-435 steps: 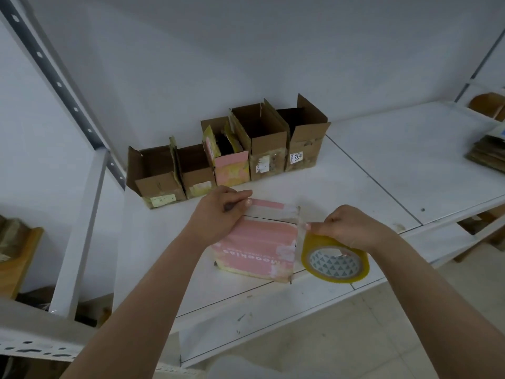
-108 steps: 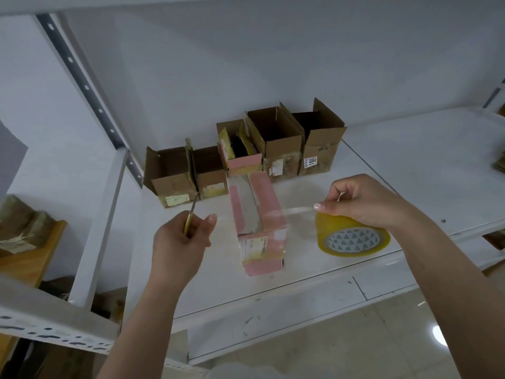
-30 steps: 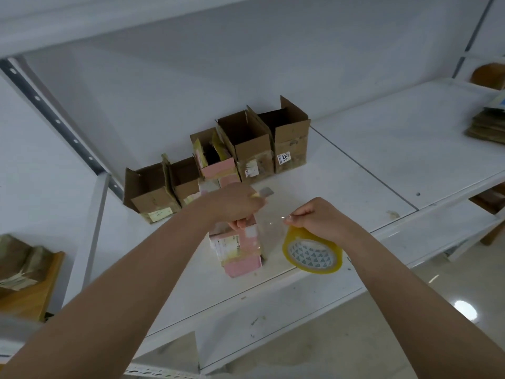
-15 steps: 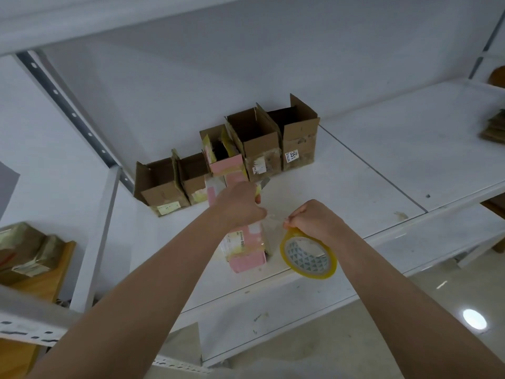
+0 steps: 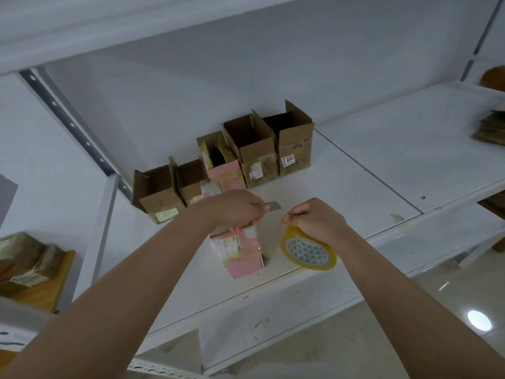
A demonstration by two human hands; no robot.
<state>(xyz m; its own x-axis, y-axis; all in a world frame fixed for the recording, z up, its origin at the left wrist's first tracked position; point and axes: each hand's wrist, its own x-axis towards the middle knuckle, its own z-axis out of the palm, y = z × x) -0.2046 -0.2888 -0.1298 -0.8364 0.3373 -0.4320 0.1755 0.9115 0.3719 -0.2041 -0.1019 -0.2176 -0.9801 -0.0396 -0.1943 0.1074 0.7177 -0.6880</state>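
Observation:
A pink box point(image 5: 240, 250) with labels and tape patches lies near the front of the white shelf point(image 5: 341, 192). My left hand point(image 5: 235, 209) is over the box's top and grips a utility knife point(image 5: 273, 206), whose grey blade sticks out to the right. My right hand point(image 5: 314, 218) holds a yellow roll of clear tape point(image 5: 308, 253) just right of the box, pinching the tape between thumb and finger. The strip of tape between the hands is barely visible.
Several open cardboard boxes point(image 5: 254, 149) stand in a row at the back of the shelf, one of them pink-fronted point(image 5: 221, 168). Flattened cardboard point(image 5: 490, 129) lies at the far right. A wooden stand with bundles point(image 5: 30, 266) is at the lower left.
Since half a second ago my left hand has shifted the knife slightly right, so its blade tip now shows. The right hand still holds the roll beside the box.

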